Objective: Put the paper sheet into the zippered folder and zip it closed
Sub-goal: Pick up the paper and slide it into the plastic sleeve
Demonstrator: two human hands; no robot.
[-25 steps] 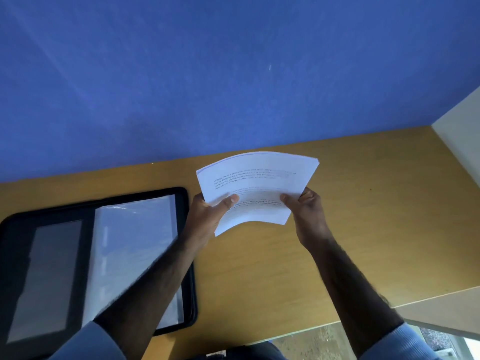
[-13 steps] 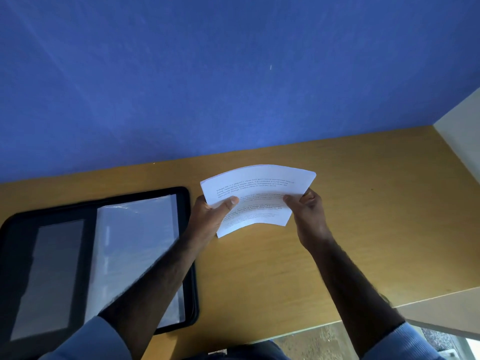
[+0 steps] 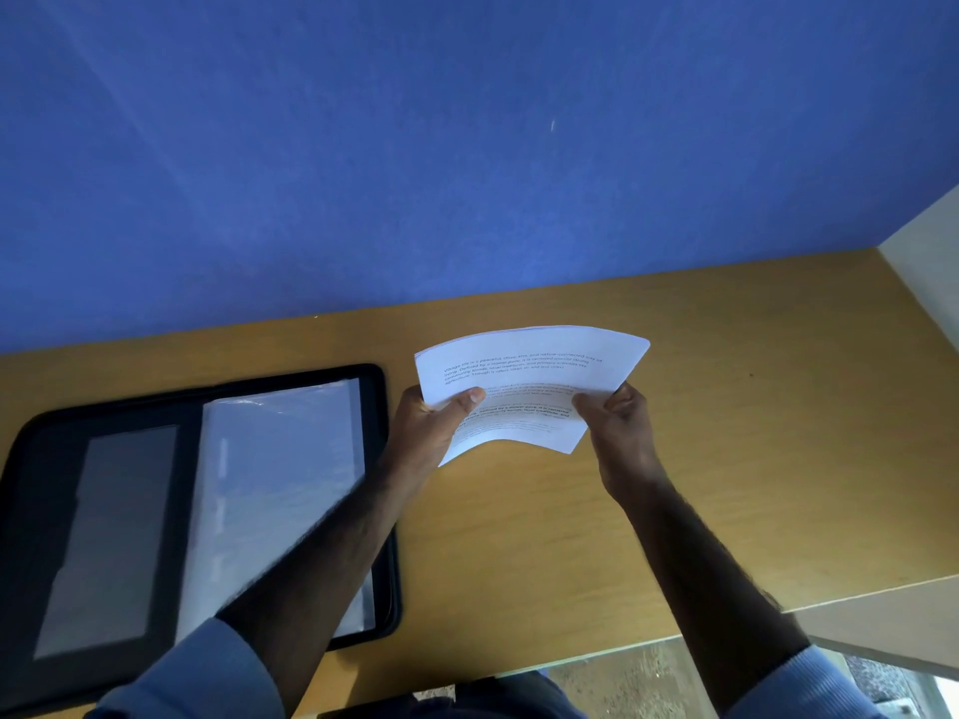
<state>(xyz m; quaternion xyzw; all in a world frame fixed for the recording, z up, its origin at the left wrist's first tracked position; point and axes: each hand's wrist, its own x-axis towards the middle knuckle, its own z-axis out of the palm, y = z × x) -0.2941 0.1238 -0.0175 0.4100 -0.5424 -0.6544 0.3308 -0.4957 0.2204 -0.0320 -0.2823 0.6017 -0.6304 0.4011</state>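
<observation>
Pinching the bowed paper sheet (image 3: 529,376) between them, left hand (image 3: 430,428) and right hand (image 3: 617,433) grip its side edges.

zippered folder (image 3: 129,511): left edge cropped, arm overlaps | paper sheet (image 3: 524,376): print illegible

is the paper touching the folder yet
Apart. The head view shows the paper held up by the left hand and right hand, with bare desk between it and the open folder.

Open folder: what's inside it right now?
The folder shows a grey panel on its left half and a clear plastic sleeve on its right. The left forearm covers the sleeve's lower corner.
</observation>
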